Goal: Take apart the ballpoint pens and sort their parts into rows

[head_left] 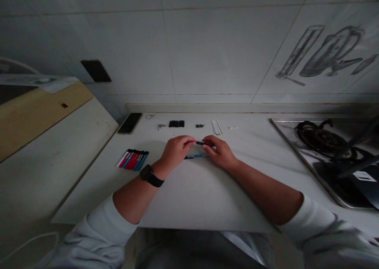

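Note:
My left hand, with a black watch at the wrist, is closed in a pinch at the middle of the white worktop. My right hand faces it, fingers also pinched. Between the two fingertips runs a small dark pen part, gripped from both ends. A blue pen barrel lies on the worktop just below the hands, its right end under my right fingers. Whether the right hand also grips it I cannot tell.
A row of several red and blue pens lies left of the hands. Behind them sit black caps, small springs, dark tips, white refills and a phone. A gas hob fills the right.

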`<state>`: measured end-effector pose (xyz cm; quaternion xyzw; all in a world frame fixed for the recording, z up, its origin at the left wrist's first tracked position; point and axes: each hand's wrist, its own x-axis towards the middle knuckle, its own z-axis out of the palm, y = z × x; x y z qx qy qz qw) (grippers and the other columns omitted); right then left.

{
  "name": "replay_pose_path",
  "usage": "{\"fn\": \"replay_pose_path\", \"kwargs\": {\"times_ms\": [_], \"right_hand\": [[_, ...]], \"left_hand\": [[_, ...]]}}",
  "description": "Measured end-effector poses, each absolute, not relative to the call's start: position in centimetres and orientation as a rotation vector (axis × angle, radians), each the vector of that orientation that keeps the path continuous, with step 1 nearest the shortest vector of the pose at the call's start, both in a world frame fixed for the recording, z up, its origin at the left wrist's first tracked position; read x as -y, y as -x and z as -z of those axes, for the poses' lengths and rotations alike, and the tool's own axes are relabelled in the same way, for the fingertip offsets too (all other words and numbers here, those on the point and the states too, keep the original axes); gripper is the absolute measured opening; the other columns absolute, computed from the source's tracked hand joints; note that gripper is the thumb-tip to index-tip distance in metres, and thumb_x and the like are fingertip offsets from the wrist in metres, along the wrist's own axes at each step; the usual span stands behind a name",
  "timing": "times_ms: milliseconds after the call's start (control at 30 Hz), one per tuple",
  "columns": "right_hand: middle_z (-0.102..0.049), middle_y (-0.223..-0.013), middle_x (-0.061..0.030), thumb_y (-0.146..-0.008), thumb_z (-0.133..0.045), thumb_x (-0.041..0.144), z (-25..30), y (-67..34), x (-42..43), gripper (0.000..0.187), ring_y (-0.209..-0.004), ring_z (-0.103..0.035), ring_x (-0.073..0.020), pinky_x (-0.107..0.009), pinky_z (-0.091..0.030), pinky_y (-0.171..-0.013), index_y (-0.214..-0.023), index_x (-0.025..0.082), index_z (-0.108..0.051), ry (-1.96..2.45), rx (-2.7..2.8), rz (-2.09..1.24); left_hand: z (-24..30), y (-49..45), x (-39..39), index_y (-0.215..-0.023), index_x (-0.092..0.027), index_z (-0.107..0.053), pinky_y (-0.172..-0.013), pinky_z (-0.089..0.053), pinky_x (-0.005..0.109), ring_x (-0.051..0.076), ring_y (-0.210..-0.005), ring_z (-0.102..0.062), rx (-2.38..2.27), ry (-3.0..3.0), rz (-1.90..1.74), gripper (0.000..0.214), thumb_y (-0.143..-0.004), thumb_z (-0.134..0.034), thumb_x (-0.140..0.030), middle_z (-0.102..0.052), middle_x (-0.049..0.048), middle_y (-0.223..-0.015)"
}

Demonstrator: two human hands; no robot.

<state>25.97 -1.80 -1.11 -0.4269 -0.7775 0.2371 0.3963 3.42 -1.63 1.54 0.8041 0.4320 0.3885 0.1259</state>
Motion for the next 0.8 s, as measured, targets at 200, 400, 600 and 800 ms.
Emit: {"fn": "replay_pose_path", "kwargs": {"times_ms": [200,400,600,800], "right_hand": [[-0.069,-0.089,-0.0041,-0.098,-0.057,0.032,1.2,-25.97,1.79,0.012,-0.079,-0.065,-0.0167,-0.029,-0.052,-0.075,-0.102,0.022,-0.063,1.059,2.007,-0.573],[-0.07,-0.095,-0.0045,-0.095,-0.061,0.03,1.06,-25.91,1.86,0.016,-0.084,-0.066,-0.0171,-0.028,-0.051,-0.077,-0.108,0.022,-0.063,1.047,1.992,-0.583],[-0.07,-0.091,-0.0051,-0.1,-0.056,0.036,0.9,-25.92,1.83,0.019,-0.08,-0.064,-0.0172,-0.028,-0.049,-0.074,-0.105,0.021,-0.066,1.064,2.039,-0.549],[-0.069,-0.085,-0.0048,-0.102,-0.052,0.04,0.62,-26.07,1.89,0.026,-0.08,-0.063,-0.018,-0.029,-0.046,-0.076,-0.096,0.021,-0.068,1.039,2.069,-0.497]], "left_hand": [[-1.43,-3.38,1.52,-0.097,-0.022,-0.076,-0.085,-0.057,0.029,0.017,-0.089,-0.074,-1.212,-2.355,-1.159,0.008,-0.095,-0.068,-0.023,-0.079,0.0015,-0.095],[-1.06,-3.34,1.36,-0.096,-0.023,-0.075,-0.083,-0.056,0.029,0.017,-0.088,-0.073,-1.22,-2.363,-1.164,0.007,-0.095,-0.069,-0.023,-0.079,0.001,-0.095],[-1.35,-3.35,1.46,-0.095,-0.022,-0.075,-0.083,-0.055,0.029,0.016,-0.087,-0.073,-1.238,-2.363,-1.141,0.007,-0.095,-0.069,-0.024,-0.079,0.0007,-0.094],[-1.51,-3.43,1.54,-0.093,-0.022,-0.074,-0.081,-0.054,0.029,0.017,-0.086,-0.073,-1.229,-2.391,-1.13,0.005,-0.095,-0.069,-0.022,-0.079,0.0004,-0.092]]}}
